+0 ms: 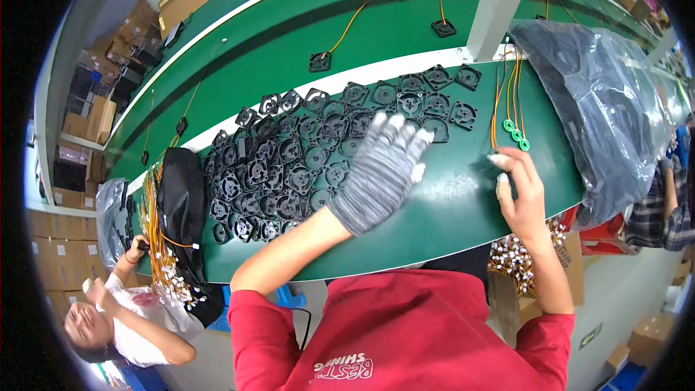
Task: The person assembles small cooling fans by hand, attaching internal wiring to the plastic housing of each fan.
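Note:
My left hand (384, 170), in a grey knitted glove, lies flat with fingers stretched over the right side of a wide spread of black fan frames (289, 152). The frames under its palm and fingers are hidden. To the right, my right hand (523, 195) has white covers on its fingertips. Its fingers are bent, with a gap between thumb and forefinger. An orange wire (495, 123) runs down to the forefinger's tip; its lower end cannot be made out. Just above this hand lie several green ring-shaped parts (516, 135) on orange and dark wires.
A grey plastic bag (586, 108) covers the table's right end, beside a metal post (496, 7). Behind a white rail, wired fans (320, 62) sit on a green surface. At left are a black bag (182, 203), bundled wires (156, 224) and a co-worker (137, 311).

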A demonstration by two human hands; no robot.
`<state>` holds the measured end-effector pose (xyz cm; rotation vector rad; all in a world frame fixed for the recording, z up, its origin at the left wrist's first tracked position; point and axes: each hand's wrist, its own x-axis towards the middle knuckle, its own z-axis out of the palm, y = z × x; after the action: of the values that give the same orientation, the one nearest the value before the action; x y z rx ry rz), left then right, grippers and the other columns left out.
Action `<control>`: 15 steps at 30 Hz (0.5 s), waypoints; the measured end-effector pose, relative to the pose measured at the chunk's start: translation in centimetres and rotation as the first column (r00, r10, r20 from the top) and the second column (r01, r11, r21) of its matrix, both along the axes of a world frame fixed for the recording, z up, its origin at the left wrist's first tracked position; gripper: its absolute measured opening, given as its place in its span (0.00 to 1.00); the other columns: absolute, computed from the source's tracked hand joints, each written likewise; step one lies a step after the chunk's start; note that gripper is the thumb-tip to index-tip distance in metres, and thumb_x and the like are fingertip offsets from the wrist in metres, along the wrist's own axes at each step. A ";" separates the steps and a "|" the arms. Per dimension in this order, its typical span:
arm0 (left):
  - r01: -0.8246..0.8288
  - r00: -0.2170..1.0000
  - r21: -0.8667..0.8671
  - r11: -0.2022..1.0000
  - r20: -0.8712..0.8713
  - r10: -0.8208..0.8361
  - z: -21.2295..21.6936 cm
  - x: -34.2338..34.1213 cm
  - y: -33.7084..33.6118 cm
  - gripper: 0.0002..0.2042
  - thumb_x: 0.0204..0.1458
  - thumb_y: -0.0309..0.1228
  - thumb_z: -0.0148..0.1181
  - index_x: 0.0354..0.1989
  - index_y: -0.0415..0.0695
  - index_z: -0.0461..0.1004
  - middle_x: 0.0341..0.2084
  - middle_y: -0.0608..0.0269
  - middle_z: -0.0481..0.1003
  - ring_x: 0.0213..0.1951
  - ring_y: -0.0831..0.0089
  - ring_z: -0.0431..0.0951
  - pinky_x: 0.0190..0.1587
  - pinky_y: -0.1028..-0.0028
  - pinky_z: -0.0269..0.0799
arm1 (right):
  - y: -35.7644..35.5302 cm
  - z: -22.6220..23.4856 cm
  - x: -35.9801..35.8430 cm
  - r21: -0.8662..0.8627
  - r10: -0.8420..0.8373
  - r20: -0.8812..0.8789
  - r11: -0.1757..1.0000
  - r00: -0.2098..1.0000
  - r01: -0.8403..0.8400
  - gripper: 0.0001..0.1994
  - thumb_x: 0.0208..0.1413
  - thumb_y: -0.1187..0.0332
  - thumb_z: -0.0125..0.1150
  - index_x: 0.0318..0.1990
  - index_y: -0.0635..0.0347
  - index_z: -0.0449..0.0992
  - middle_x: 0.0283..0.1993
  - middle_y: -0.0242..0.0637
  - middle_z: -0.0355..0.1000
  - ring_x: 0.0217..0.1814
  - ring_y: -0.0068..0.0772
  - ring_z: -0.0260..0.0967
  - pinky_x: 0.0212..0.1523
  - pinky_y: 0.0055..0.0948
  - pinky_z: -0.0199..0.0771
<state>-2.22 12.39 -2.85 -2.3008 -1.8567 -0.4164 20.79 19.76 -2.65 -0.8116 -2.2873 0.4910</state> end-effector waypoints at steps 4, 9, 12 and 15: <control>-0.003 1.000 0.066 0.998 -0.026 0.005 -2.9 2.3 -3.1 0.21 0.43 0.38 0.55 0.47 0.45 0.66 0.43 0.55 0.67 0.50 0.60 0.63 0.59 0.58 0.49 | 0.6 0.6 0.1 0.116 -0.062 -0.017 0.991 0.998 0.064 0.13 0.42 0.81 0.54 0.39 0.62 0.70 0.36 0.42 0.67 0.38 0.41 0.65 0.40 0.33 0.65; -0.016 1.000 0.070 0.997 0.025 0.014 -2.6 3.7 -6.8 0.15 0.38 0.35 0.58 0.37 0.46 0.72 0.36 0.60 0.69 0.46 0.63 0.66 0.56 0.57 0.55 | 0.6 -1.0 0.1 0.266 -0.031 0.035 0.964 0.999 0.021 0.10 0.38 0.80 0.57 0.32 0.60 0.71 0.36 0.37 0.69 0.36 0.36 0.65 0.37 0.31 0.64; -0.059 0.982 0.062 0.996 0.183 0.047 -1.2 3.6 -7.7 0.11 0.39 0.34 0.58 0.32 0.45 0.73 0.32 0.59 0.70 0.43 0.61 0.68 0.55 0.57 0.56 | -0.3 -1.1 -0.4 0.400 -0.038 0.173 0.916 0.984 -0.035 0.10 0.35 0.78 0.58 0.30 0.60 0.70 0.37 0.35 0.68 0.36 0.36 0.64 0.37 0.31 0.64; -0.057 0.958 0.022 0.998 0.284 0.048 -0.4 2.9 -8.3 0.11 0.40 0.34 0.60 0.31 0.44 0.71 0.31 0.59 0.71 0.42 0.59 0.68 0.51 0.56 0.58 | -0.8 -1.8 -0.2 0.412 -0.013 0.226 0.908 0.974 -0.083 0.11 0.34 0.76 0.60 0.30 0.60 0.70 0.35 0.34 0.66 0.34 0.35 0.63 0.34 0.30 0.64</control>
<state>0.72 4.05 -3.23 -2.2652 -2.0148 -0.7984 20.59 18.94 -4.49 -0.6320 -2.4896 -0.0917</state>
